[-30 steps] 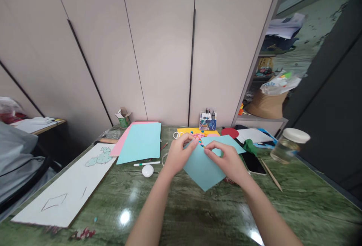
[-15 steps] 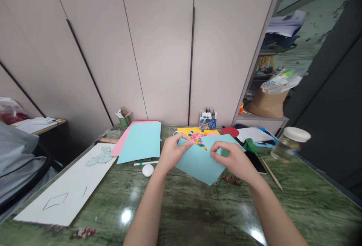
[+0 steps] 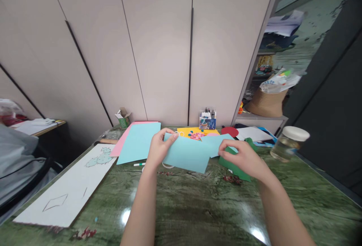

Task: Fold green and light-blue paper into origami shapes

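My left hand (image 3: 157, 148) pinches the upper left corner of a light blue paper sheet (image 3: 188, 156) and holds it up over the green marble table (image 3: 198, 208). My right hand (image 3: 245, 158) is closed on a dark green paper piece (image 3: 233, 166) just right of the blue sheet. Behind them lies another light blue sheet (image 3: 219, 142) and a yellow sheet (image 3: 195, 130) with small coloured beads (image 3: 195, 135) on it.
Blue and pink sheets (image 3: 140, 142) lie at the left, by a white board with cactus drawings (image 3: 70, 185) and a white marker (image 3: 138, 164). A marker box (image 3: 207, 119) stands by the wall. A glass jar (image 3: 287, 144), red paper disc (image 3: 229, 131) and white paper are at the right.
The left hand carried the blue sheet leftward and turned it flatter. The right hand let go of that sheet and now holds a dark green piece, which covers the phone.
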Demonstrator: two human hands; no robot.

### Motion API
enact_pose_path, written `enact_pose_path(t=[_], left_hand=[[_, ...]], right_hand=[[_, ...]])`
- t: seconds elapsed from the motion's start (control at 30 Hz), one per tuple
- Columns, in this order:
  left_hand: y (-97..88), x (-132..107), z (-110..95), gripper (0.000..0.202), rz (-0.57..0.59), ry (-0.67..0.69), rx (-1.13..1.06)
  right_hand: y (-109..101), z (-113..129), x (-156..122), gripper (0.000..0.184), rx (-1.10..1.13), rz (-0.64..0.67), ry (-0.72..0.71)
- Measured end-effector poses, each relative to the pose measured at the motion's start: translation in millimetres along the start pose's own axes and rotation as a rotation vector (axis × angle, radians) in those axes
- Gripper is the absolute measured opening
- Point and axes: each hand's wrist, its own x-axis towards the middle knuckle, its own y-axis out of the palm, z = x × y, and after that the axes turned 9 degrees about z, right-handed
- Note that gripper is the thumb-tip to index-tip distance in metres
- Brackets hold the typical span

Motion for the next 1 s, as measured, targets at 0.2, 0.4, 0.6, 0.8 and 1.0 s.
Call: enact_pose_path(t=[0.2,0.4,0.6,0.8,1.0], left_hand=[[14.7,-1,-9,0.02,0.042,0.061,0.014],[26.8,1,-10,0.018,0.12,0.086,-0.019],[21.8,0,-12,0.014,0.22,0.12,-0.004],[41.7,-17,-27,0.009,0.221,0.303,0.337],[58.4,-26,-32,0.011,0.324,0.218,0.497]], right_hand=[[1,-3,1,0.022,0.026,-0.207,0.013],[16,1,8,0.021,0.048,-0.147,-0.019],[11,1,5,0.02,-0.049,-0.101,-0.029],[23,3,6,0.014,-0.272,0.002,-0.113],[35,-1,9,0.013,-0.315,0.083,-0.172]])
